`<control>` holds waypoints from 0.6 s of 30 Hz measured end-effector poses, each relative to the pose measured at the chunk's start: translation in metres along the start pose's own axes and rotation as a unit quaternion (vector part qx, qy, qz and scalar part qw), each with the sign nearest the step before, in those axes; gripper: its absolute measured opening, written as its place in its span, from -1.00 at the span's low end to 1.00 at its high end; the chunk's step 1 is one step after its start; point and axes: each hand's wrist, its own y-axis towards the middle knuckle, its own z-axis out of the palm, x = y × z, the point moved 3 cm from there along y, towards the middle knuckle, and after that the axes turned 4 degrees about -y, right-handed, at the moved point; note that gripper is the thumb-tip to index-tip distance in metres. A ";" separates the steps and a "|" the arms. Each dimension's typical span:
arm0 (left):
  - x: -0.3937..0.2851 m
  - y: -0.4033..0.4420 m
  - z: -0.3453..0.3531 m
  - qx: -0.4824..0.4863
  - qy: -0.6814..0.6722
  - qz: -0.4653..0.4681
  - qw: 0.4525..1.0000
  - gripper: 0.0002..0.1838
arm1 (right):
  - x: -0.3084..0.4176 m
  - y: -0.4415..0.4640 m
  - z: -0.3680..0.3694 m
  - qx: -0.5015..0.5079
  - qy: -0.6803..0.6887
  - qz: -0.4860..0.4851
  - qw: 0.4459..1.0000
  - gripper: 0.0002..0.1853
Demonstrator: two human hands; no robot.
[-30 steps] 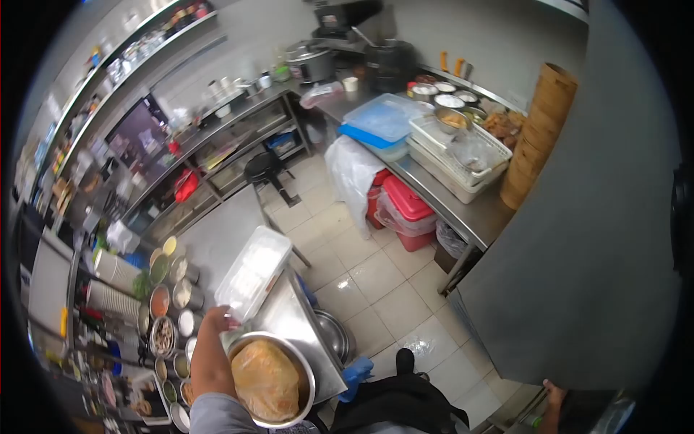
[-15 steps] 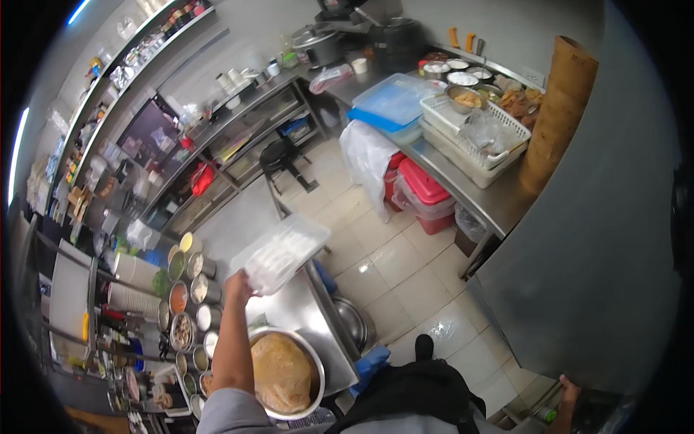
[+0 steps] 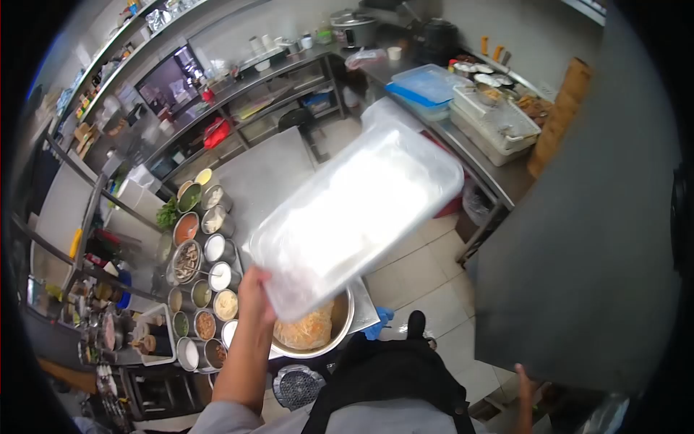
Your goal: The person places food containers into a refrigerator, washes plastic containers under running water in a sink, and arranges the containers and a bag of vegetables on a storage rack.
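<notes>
My left hand (image 3: 259, 296) grips the near end of a translucent plastic container (image 3: 354, 210), its fingers closed on the rim. The container is held tilted above the steel counter, and glare makes its whitish contents hard to read. Partly beneath it sits a steel bowl (image 3: 345, 329) with a large, pale orange-brown mass (image 3: 305, 331) that looks wrapped in plastic. At the lower right, my right hand (image 3: 523, 387) is at the bottom edge of a large grey door (image 3: 557, 289); its fingers are partly hidden there.
Several steel pots of food, among them a red sauce (image 3: 186, 228), line the left of the steel counter (image 3: 264, 170). A side table on the right bears a white basket (image 3: 499, 119) and a blue-lidded box (image 3: 426, 87). Tiled floor (image 3: 412, 278) lies between.
The plastic container has come nearer and swung to the right in my left hand, now looking much larger. My right hand and the door's lower edge appear slightly further left.
</notes>
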 end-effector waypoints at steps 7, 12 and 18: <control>0.027 -0.147 -0.070 -0.051 -0.017 -0.045 0.998 -0.29 | 0.154 -0.135 0.101 0.066 0.088 -0.119 0.987 -0.32; 0.030 -0.206 -0.098 -0.042 0.044 -0.032 0.998 -0.47 | 0.199 -0.167 0.166 0.147 0.083 -0.187 0.968 -0.35; 0.026 -0.240 -0.113 -0.037 0.078 -0.013 0.996 -0.50 | 0.229 -0.183 0.180 0.502 0.345 -0.089 0.788 -0.30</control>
